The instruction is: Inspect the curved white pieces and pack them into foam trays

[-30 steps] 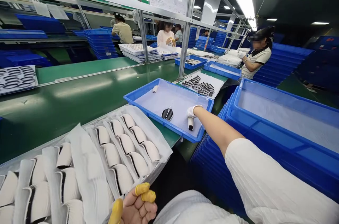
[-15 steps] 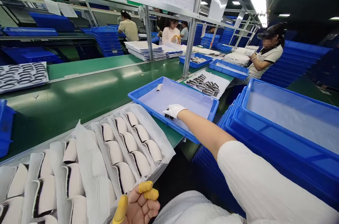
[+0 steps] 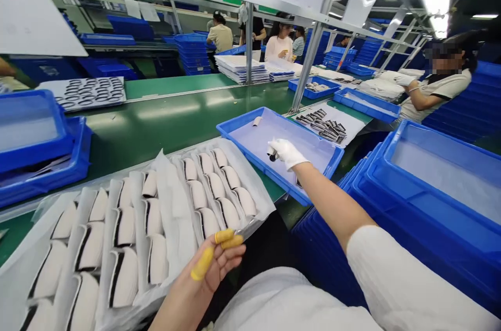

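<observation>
My right hand (image 3: 287, 152), in a white glove, is over a shallow blue tray (image 3: 240, 144) lined with pale paper. Its fingers pinch a small curved piece with a dark face (image 3: 271, 153). One curved white piece (image 3: 257, 121) lies at the tray's far left, and part of a dark one (image 3: 298, 182) shows below my right wrist. My left hand (image 3: 219, 260) wears yellow finger cots, palm up and fingers apart, holding nothing. Beside it, rows of curved white pieces with black edges (image 3: 238, 200) stand between folds of white paper (image 3: 178, 205).
Stacked blue trays (image 3: 438, 205) rise at my right. More blue trays (image 3: 35, 127) stand at the left. Beyond my tray, dark strips (image 3: 326, 125) lie on white paper by a metal post (image 3: 309, 70). A co-worker (image 3: 438, 85) sits at the far right.
The view has swung left and the scene shifts right. My right hand has risen slightly off the tray with the piece. My left hand comes further into view, still open.
</observation>
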Action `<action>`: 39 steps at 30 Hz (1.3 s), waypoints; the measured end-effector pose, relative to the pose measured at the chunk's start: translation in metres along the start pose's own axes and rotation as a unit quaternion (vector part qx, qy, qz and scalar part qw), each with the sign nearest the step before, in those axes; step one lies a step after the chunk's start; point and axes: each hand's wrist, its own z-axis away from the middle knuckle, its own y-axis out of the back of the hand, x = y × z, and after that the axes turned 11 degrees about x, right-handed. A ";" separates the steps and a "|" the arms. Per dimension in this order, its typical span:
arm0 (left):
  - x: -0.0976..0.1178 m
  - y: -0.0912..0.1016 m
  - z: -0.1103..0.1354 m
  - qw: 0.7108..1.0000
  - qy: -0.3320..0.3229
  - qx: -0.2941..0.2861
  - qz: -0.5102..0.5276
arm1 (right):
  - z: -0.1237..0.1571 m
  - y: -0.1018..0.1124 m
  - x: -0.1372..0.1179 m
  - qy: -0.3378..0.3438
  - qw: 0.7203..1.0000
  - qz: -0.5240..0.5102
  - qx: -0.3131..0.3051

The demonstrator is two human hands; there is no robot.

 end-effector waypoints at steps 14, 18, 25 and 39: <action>-0.009 -0.018 0.000 0.999 -0.010 -0.007 0.033 | 0.137 -0.050 -0.028 0.341 0.883 -0.274 -0.169; -0.008 -0.011 0.004 0.995 0.025 -0.009 0.091 | 0.134 -0.041 -0.024 0.345 0.818 -0.380 -0.259; -0.008 -0.010 0.005 0.996 0.042 -0.024 0.081 | 0.131 -0.037 -0.025 0.356 0.793 -0.429 -0.247; -0.001 -0.019 0.012 0.986 0.004 -0.057 -0.155 | 0.124 -0.004 -0.039 0.427 0.854 -0.088 -0.285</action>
